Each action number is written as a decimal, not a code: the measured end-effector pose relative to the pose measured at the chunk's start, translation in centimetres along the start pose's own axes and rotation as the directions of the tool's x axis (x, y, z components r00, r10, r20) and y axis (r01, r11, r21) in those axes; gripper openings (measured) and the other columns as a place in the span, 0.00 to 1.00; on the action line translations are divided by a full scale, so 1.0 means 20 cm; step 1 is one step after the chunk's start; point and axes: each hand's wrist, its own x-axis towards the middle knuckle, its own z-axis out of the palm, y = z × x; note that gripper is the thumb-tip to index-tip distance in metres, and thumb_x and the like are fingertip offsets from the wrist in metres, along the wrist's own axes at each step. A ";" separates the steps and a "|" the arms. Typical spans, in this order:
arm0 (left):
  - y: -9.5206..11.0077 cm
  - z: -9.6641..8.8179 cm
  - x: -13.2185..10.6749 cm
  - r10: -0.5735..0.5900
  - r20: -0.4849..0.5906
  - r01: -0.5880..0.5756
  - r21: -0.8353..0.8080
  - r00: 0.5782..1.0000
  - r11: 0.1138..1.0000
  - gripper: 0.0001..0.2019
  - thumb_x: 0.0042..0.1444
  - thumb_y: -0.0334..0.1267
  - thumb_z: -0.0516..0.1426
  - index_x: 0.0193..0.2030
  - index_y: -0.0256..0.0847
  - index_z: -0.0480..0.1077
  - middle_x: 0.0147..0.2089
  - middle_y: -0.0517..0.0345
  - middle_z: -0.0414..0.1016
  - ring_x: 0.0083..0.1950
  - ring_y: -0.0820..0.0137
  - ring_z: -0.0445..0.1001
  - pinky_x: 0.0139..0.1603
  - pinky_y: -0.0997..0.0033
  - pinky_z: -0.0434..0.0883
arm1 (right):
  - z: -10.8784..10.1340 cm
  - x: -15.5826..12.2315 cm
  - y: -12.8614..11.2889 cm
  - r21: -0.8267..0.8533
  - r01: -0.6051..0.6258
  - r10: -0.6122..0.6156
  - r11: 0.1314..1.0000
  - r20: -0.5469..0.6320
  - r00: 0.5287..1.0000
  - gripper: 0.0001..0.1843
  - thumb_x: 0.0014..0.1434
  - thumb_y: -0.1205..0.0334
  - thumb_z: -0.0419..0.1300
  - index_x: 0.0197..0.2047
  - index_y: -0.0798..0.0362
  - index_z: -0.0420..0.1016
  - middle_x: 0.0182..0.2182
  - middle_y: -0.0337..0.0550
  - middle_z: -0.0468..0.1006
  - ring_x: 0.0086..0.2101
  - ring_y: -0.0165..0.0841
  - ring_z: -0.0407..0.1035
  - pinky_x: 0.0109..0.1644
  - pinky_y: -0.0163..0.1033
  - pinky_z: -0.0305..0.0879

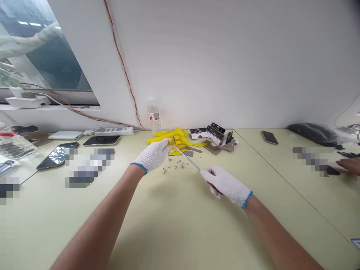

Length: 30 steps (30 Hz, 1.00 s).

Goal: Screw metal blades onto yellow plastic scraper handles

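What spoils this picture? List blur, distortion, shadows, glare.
Head view: fisheye bends the window frame and table seam; pixelated blocks mask spots on it; soft light, faint shadows under the left hand and right hand; glare on the left phone; screwdriver sharp, screws tiny.

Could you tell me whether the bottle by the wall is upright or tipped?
Upright: the bottle stands on its base, cap uppermost.

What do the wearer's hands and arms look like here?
Left hand and right hand each wear a white knitted work glove with a blue-edged cuff at the wrist. Past the cuffs both arms are bare, with no sleeves, watch, bands or markings in view.
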 end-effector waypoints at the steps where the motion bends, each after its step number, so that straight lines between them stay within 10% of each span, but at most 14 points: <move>1: 0.00 0.00 0.00 0.000 0.000 0.000 -0.004 1.000 1.000 0.08 0.69 0.39 0.50 0.40 0.42 0.68 0.34 0.56 0.73 0.36 0.66 0.70 0.40 0.68 0.64 | 0.00 0.03 -0.02 0.026 -0.001 0.001 1.000 0.001 1.000 0.40 0.66 0.37 0.62 0.14 0.59 0.62 0.10 0.46 0.55 0.12 0.16 0.54 0.20 0.22 0.51; 7: 0.02 0.00 0.00 -0.017 -0.001 0.017 -0.021 1.000 1.000 0.08 0.69 0.38 0.51 0.39 0.42 0.68 0.33 0.57 0.72 0.34 0.68 0.68 0.39 0.70 0.64 | 0.03 0.20 -0.13 0.174 -0.081 0.086 0.982 -0.025 0.996 0.37 0.65 0.40 0.66 0.14 0.58 0.67 0.10 0.45 0.56 0.11 0.14 0.48 0.14 0.23 0.29; 15: 0.01 -0.01 -0.01 -0.037 0.005 0.037 -0.031 0.999 0.999 0.09 0.68 0.42 0.50 0.38 0.43 0.68 0.31 0.57 0.70 0.34 0.66 0.69 0.36 0.69 0.64 | -0.01 0.09 -0.06 0.206 -0.226 0.233 0.952 -0.012 0.972 0.40 0.58 0.29 0.66 0.16 0.56 0.63 0.10 0.46 0.49 0.19 0.23 0.65 0.19 0.25 0.54; 18: 0.00 -0.01 0.00 -0.039 0.006 0.039 -0.028 0.999 0.999 0.09 0.67 0.42 0.51 0.37 0.44 0.67 0.31 0.57 0.70 0.34 0.66 0.69 0.36 0.68 0.63 | 0.01 0.26 -0.22 0.135 -0.334 0.339 0.933 -0.008 0.941 0.42 0.55 0.22 0.63 0.14 0.52 0.60 0.10 0.45 0.49 0.16 0.26 0.59 0.19 0.31 0.54; 21: 0.00 0.00 0.00 -0.040 0.005 0.040 -0.026 0.999 0.999 0.08 0.65 0.42 0.51 0.36 0.44 0.66 0.31 0.57 0.70 0.32 0.66 0.68 0.34 0.67 0.63 | 0.31 0.71 -0.69 0.300 -0.549 0.481 0.780 0.275 0.833 0.43 0.56 0.18 0.55 0.14 0.49 0.58 0.11 0.44 0.47 0.16 0.26 0.56 0.20 0.33 0.53; 23: 0.00 0.00 0.01 -0.039 0.005 0.039 -0.026 0.999 0.999 0.08 0.65 0.42 0.51 0.35 0.45 0.65 0.30 0.57 0.69 0.32 0.66 0.68 0.34 0.67 0.63 | 0.65 1.06 -1.09 0.330 -0.798 0.615 0.505 0.511 0.601 0.40 0.60 0.21 0.49 0.20 0.51 0.63 0.12 0.46 0.52 0.19 0.27 0.64 0.23 0.32 0.55; 25: 0.00 0.00 0.01 -0.034 0.006 0.034 -0.028 0.999 0.999 0.08 0.65 0.42 0.51 0.34 0.45 0.63 0.31 0.57 0.69 0.32 0.66 0.68 0.33 0.67 0.62 | 1.00 1.33 -1.41 0.317 -0.844 0.605 0.433 0.592 0.532 0.34 0.64 0.26 0.49 0.32 0.50 0.72 0.18 0.46 0.66 0.23 0.27 0.68 0.26 0.31 0.61; 27: 0.01 0.00 0.00 -0.026 0.013 0.026 -0.033 1.000 0.999 0.09 0.65 0.42 0.50 0.33 0.45 0.61 0.31 0.58 0.69 0.31 0.67 0.68 0.33 0.68 0.63 | 1.23 1.47 -1.60 0.218 -0.942 0.651 0.256 0.681 0.335 0.31 0.66 0.29 0.51 0.41 0.52 0.71 0.25 0.47 0.72 0.22 0.26 0.67 0.25 0.30 0.62; 30: 0.01 0.00 0.00 -0.031 0.036 0.033 -0.047 0.999 0.998 0.11 0.66 0.43 0.49 0.33 0.44 0.57 0.29 0.59 0.68 0.29 0.68 0.67 0.32 0.68 0.63 | 1.29 1.51 -1.66 0.178 -0.971 0.663 0.161 0.709 0.240 0.30 0.68 0.32 0.52 0.42 0.53 0.71 0.30 0.49 0.75 0.22 0.22 0.64 0.24 0.28 0.59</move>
